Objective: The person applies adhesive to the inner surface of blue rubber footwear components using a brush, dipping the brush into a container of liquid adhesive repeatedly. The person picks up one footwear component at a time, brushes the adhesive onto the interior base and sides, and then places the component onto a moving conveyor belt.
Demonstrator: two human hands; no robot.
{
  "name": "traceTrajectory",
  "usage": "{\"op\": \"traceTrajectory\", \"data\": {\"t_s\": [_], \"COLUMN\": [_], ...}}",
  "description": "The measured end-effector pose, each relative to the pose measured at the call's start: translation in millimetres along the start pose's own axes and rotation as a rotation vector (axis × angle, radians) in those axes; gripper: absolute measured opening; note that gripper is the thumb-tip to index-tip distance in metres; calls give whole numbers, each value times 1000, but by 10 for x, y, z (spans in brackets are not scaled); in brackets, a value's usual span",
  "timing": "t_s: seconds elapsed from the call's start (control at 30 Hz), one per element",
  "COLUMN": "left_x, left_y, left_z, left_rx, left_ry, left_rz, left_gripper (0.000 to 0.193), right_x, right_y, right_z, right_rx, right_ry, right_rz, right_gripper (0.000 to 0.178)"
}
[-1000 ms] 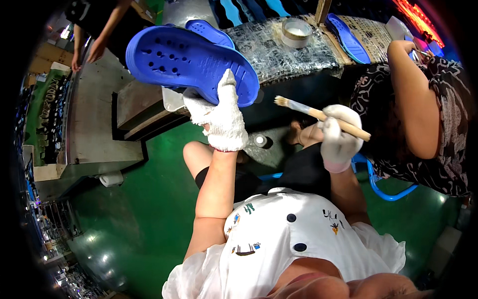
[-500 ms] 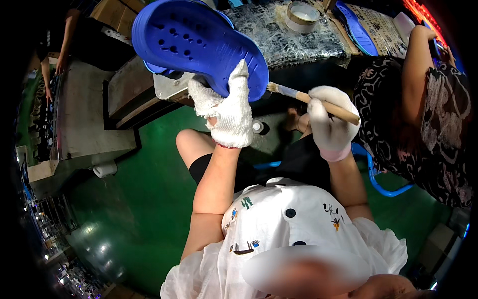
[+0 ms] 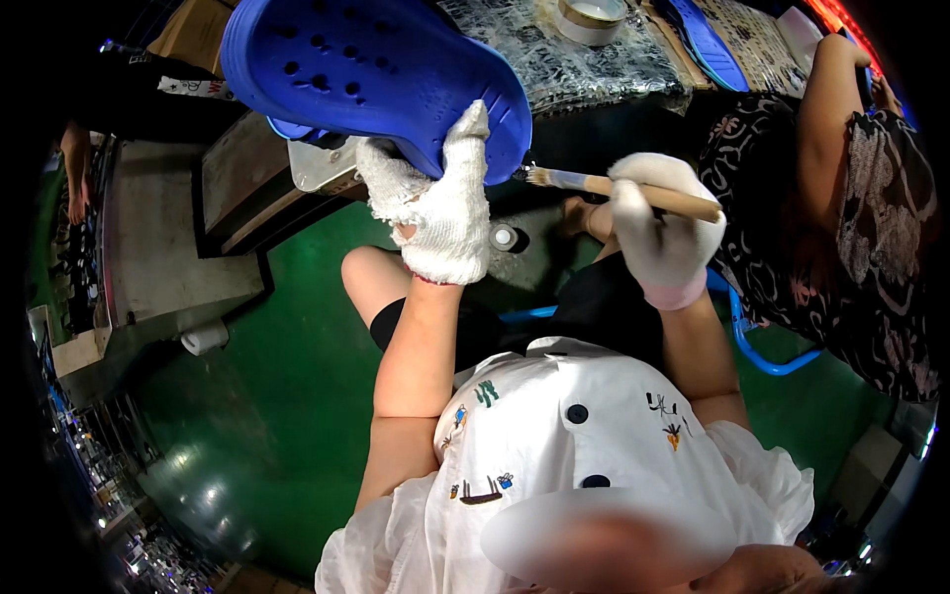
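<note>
A big blue foam clog (image 3: pixel 381 84) with several round holes fills the upper middle. My left hand (image 3: pixel 435 208), in a worn white knit glove, grips its narrower end, thumb lying over the blue surface and the fingers mostly hidden behind. Wooden-handled in my right hand (image 3: pixel 661 223) is a paintbrush (image 3: pixel 594 185), held in closed, white-gloved fingers. The brush points left, its bristles beside the clog's lower right edge; I cannot tell whether they touch.
A plastic-wrapped work surface (image 3: pixel 554 74) at the top carries a roll of tape (image 3: pixel 591 18). Another blue sole (image 3: pixel 705 45) lies farther right. On the right sits a person in a patterned dark garment (image 3: pixel 792 228). A wooden bench (image 3: pixel 163 218) stands left, and a small white-topped container (image 3: pixel 503 237) is below.
The clog and my left hand have shifted slightly left and up in view. The brush has tilted flatter, its bristles still by the clog's edge.
</note>
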State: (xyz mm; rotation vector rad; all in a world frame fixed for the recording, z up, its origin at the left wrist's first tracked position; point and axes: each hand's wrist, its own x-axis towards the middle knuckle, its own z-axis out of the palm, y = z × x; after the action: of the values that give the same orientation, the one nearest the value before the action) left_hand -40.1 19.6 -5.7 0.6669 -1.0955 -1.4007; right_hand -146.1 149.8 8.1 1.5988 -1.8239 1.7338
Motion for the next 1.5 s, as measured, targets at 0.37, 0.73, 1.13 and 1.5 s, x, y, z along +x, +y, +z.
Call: {"op": "traceTrajectory", "data": {"t_s": [0.37,0.73,1.13,1.5], "left_x": [40,92,-90,309], "left_y": [-32,1,-573,-1434], "left_z": [-125,-156,1369,3063], "left_rx": [200,173,144,502], "left_ry": [-52,-92,-694,-834], "left_rz": [60,-7,-504,-233], "left_gripper": [58,43,47,43], "right_x": [-35,-258,-1890,-1650], "right_y": [35,216,1569,1569], "right_z": [2,-85,304,360], "right_rx": [20,-15,-325,-90], "right_ry": [35,134,-45,-83], "right_rz": [43,252,722,891], "right_gripper": [6,9,20,25]}}
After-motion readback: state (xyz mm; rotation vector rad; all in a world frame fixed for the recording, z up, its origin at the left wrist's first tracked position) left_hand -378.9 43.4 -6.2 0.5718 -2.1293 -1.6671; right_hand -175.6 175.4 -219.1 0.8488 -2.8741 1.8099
